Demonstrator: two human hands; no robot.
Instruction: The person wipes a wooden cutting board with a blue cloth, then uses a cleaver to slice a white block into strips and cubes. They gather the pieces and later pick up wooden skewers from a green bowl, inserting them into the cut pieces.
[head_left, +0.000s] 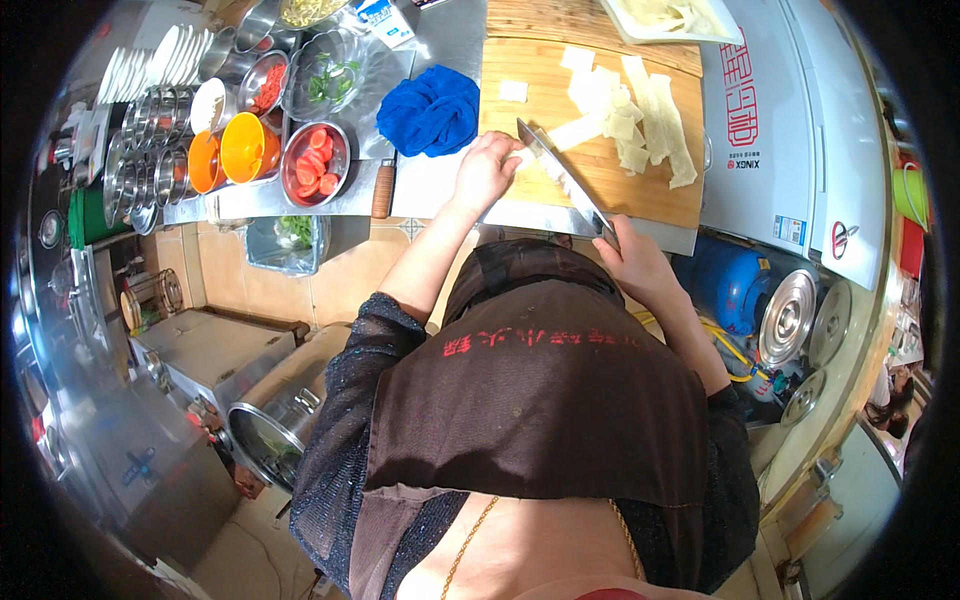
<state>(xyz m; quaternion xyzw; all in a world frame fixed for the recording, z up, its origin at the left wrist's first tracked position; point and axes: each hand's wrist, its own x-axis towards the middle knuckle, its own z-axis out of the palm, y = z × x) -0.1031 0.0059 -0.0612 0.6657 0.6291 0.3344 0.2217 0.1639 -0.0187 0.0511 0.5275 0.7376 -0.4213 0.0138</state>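
Observation:
My right hand (637, 259) grips the handle of a kitchen knife (562, 176), its blade slanting up and left across the wooden cutting board (517, 56). Beside the blade's far end, my left hand (486, 166) has its fingertips on a small pale piece of food (526, 160) near the board's left side. Pale, cut food pieces (619, 112) lie heaped to the right of the knife. Longer pale strips (675, 131) lie beyond them, and one square piece (514, 91) sits alone at upper left.
A blue cloth (429, 112) lies left of the board. Nearby are a wooden-handled tool (383, 187), a steel bowl of sliced red vegetable (311, 165) and orange bowls (250, 148). A white tray (675, 34) stands behind; a white freezer (772, 127) borders the right.

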